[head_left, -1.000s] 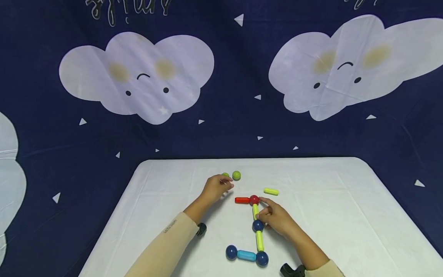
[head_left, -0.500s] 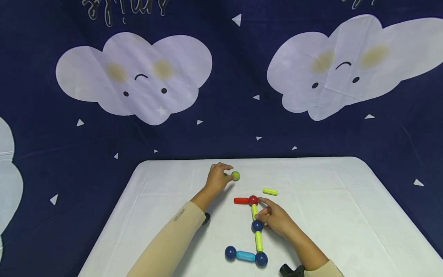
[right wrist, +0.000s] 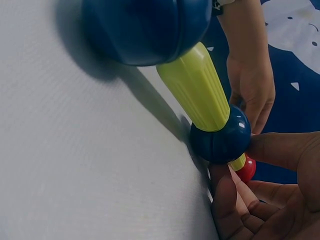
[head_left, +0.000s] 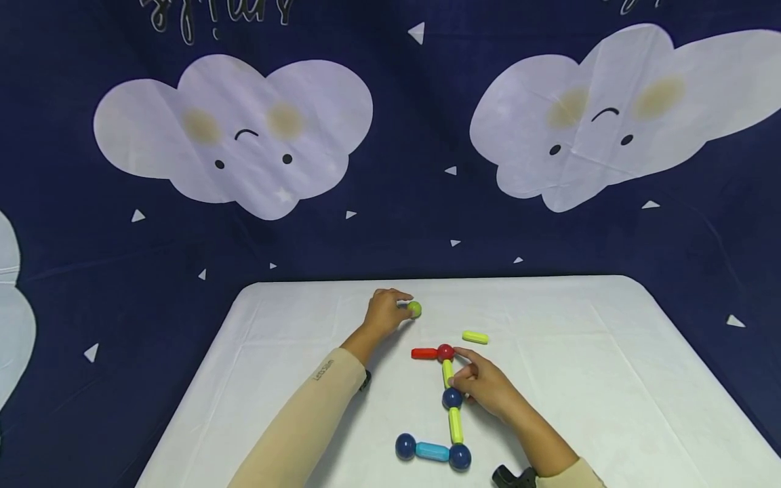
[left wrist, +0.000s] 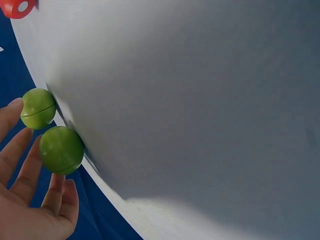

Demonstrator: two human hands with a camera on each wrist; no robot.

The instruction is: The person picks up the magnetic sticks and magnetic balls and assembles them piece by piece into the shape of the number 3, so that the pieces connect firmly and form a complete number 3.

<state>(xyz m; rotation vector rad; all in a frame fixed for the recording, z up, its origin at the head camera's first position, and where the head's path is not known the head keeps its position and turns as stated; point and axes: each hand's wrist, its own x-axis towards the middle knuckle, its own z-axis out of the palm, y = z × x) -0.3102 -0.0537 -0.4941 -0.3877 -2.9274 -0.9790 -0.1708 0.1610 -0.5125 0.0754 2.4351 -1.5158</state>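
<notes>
At the table's far side my left hand (head_left: 384, 313) pinches a green ball (head_left: 415, 309) between thumb and finger. A second green ball (left wrist: 62, 151), hidden behind this hand in the head view, lies beside the fingers in the left wrist view. My right hand (head_left: 487, 388) holds the middle dark blue ball (head_left: 452, 398) of a joined figure, its index finger reaching to the red ball (head_left: 445, 352). A red rod (head_left: 424, 354) sticks out leftward from that. Yellow-green rods (head_left: 455, 425) link the balls downward, and a light blue rod (head_left: 432, 452) joins two more blue balls (head_left: 405, 446) nearest me.
A loose yellow-green rod (head_left: 474, 337) lies behind and right of the red ball. The white table (head_left: 579, 379) meets a dark blue cloth (head_left: 415, 230) with printed clouds at the back. Black camera mounts (head_left: 514, 477) sit on the wrists.
My left hand has moved forward and right to the farther green ball and now pinches it. The right hand has kept its place on the figure. The view has shifted slightly.
</notes>
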